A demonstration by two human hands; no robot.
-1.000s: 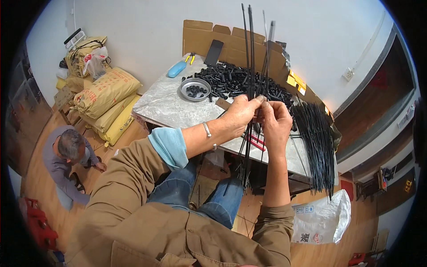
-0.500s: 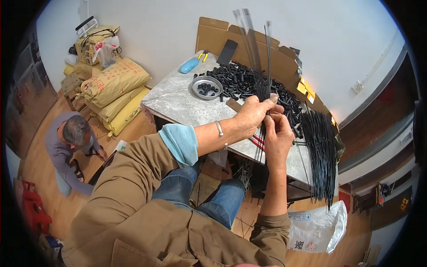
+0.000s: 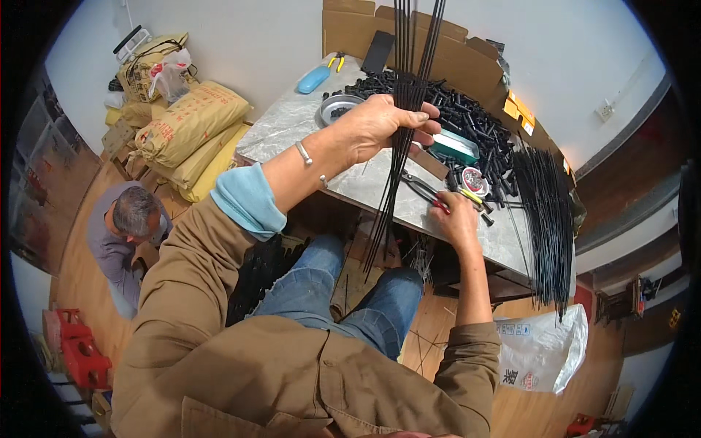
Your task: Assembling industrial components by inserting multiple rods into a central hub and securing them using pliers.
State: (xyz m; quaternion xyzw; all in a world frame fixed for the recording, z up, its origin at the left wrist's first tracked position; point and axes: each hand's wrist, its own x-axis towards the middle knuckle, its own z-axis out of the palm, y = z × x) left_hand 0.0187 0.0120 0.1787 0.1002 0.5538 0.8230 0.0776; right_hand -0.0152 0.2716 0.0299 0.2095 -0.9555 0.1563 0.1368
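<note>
Over the table's near edge, my left hand [image 3: 387,125] grips a bundle of long thin black rods [image 3: 387,197]. The rods stand steeply, their upper ends fanned into two groups and their lower ends hanging above my lap. My right hand [image 3: 458,219] is closed at the red handles of a pair of pliers [image 3: 418,187], which lies on the tabletop with its jaws pointing left. Right beside that hand are a yellow-handled tool [image 3: 473,197] and a small round tub [image 3: 473,179] with small pieces inside. A green-rimmed box [image 3: 454,146] sits just behind them.
Loose black tubular parts [image 3: 467,109] are heaped against a cardboard barrier [image 3: 438,29] on the marbled table [image 3: 281,120]. More black rods [image 3: 544,226] overhang its right end. A metal bowl [image 3: 328,109] stands at left. Another person [image 3: 128,233] crouches on the floor left, near stacked sacks [image 3: 193,124].
My right hand has left the rods and moved down to the pliers on the table. My left hand has shifted left and slightly up with the bundle, uncovering the green-rimmed box and round tub.
</note>
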